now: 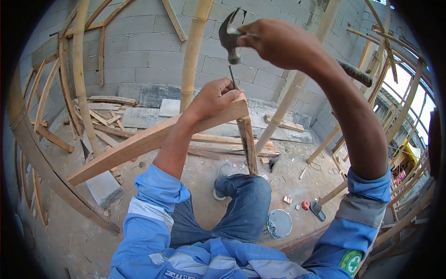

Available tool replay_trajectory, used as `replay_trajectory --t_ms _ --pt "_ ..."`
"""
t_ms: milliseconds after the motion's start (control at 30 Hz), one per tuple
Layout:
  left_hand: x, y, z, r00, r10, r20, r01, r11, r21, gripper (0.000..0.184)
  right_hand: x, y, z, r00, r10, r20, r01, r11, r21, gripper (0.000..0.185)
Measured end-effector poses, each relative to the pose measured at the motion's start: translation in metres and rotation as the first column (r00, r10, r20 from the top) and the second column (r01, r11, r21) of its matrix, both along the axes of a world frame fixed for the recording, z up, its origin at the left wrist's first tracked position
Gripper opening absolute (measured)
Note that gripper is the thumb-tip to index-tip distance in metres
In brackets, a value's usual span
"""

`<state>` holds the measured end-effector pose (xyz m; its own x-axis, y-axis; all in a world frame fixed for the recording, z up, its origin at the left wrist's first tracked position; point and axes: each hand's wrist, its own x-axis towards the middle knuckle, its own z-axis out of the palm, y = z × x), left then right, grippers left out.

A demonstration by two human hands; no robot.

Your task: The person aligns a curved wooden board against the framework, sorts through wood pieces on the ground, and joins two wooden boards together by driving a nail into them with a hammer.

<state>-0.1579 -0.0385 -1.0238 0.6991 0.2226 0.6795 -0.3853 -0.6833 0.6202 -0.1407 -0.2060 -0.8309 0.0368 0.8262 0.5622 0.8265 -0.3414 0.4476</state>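
Observation:
My right hand [283, 44] is closed round a claw hammer [230, 39], gripping it close to the head, with the dark end of its handle sticking out behind my forearm. The hammer head hangs just above a nail [232, 74]. Pinched in the fingers of my left hand [213, 98], the nail stands nearly upright at the end of a long wooden beam [153, 138]. A shorter upright wooden piece [247, 144] meets the beam under that end and runs down to my knee. Whether the nail's tip is in the wood is hidden by my fingers.
Bamboo poles [195, 51] stand around me before a grey block wall [134, 51]. Loose planks [111, 116] lie along it. On the floor are a white bucket [280, 223], a sandal [318, 210], a red tape measure-like object [305, 204] and a grey block [104, 188].

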Motion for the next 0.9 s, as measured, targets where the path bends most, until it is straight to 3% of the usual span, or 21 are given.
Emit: replay_trajectory --t_ms 100,133,167,233,267,300,333,400,433,500,533,633,733,833,900 --pt "0.001 0.006 0.003 1.0 0.007 -0.004 -0.008 1.0 -0.02 0.028 0.011 -0.007 0.025 0.944 0.327 0.036 -0.329 0.94 0.091 0.036" --pt "0.003 0.005 0.001 1.0 0.001 -0.013 -0.002 0.999 -0.035 0.028 0.008 -0.005 0.03 0.946 0.316 -0.074 -0.285 0.917 0.28 0.036" --pt "0.003 0.004 0.002 1.0 0.002 -0.01 -0.002 0.999 -0.032 0.027 0.02 0.006 0.04 0.843 0.535 0.065 -0.526 0.792 0.31 0.039" --pt "0.002 0.002 0.002 1.0 0.006 -0.005 -0.006 0.999 -0.037 0.027 0.04 0.017 0.032 0.799 0.549 0.245 -0.595 0.779 0.196 0.038" --pt "0.003 0.002 0.001 1.0 0.004 0.027 -0.003 0.999 -0.046 0.028 0.036 0.015 0.015 0.877 0.372 0.305 -0.417 0.903 0.099 0.033" --pt "0.004 0.001 -0.001 0.998 0.004 0.059 0.0 0.998 -0.055 0.029 0.041 0.016 0.003 0.951 0.31 0.001 -0.31 0.951 -0.011 0.033" --pt "0.004 0.0 -0.001 0.996 0.005 0.09 0.0 0.998 -0.06 0.03 0.0 0.007 -0.004 0.984 -0.11 -0.14 0.089 0.985 -0.15 0.032" --pt "0.002 0.0 0.002 1.0 -0.015 0.009 0.016 0.997 -0.081 0.028 -0.01 -0.006 -0.005 0.988 -0.058 -0.142 0.044 0.994 -0.096 0.038" --pt "0.001 0.001 0.003 0.999 -0.026 -0.03 0.023 0.995 -0.097 0.028 0.002 -0.005 -0.009 0.981 0.072 -0.181 -0.07 0.997 0.018 0.039" --pt "0.002 0.002 0.001 0.997 -0.033 0.074 0.041 0.993 -0.11 0.031 0.046 -0.002 -0.023 0.918 0.341 -0.204 -0.287 0.924 0.254 0.041" --pt "0.002 -0.001 -0.002 0.991 -0.038 0.125 0.053 0.991 -0.12 0.033 0.052 -0.007 -0.026 0.9 0.351 -0.258 -0.269 0.913 0.307 0.041" --pt "-0.018 -0.016 0.001 0.955 0.275 0.106 -0.272 0.961 -0.041 0.039 0.065 -0.036 -0.058 0.793 0.391 -0.467 -0.176 0.881 0.439 0.041" --pt "-0.053 -0.033 -0.008 0.905 0.414 -0.094 -0.401 0.906 0.134 0.047 0.099 -0.059 -0.106 0.627 0.445 -0.64 -0.065 0.848 0.526 0.041" --pt "-0.057 -0.035 -0.05 0.776 0.491 0.396 -0.61 0.745 0.27 0.052 0.132 -0.074 -0.149 0.371 0.481 -0.795 0.038 0.847 0.53 0.031" --pt "-0.064 -0.047 -0.07 0.672 0.477 0.566 -0.707 0.64 0.301 0.054 0.145 -0.079 -0.173 0.19 0.47 -0.862 0.134 0.857 0.497 0.031"
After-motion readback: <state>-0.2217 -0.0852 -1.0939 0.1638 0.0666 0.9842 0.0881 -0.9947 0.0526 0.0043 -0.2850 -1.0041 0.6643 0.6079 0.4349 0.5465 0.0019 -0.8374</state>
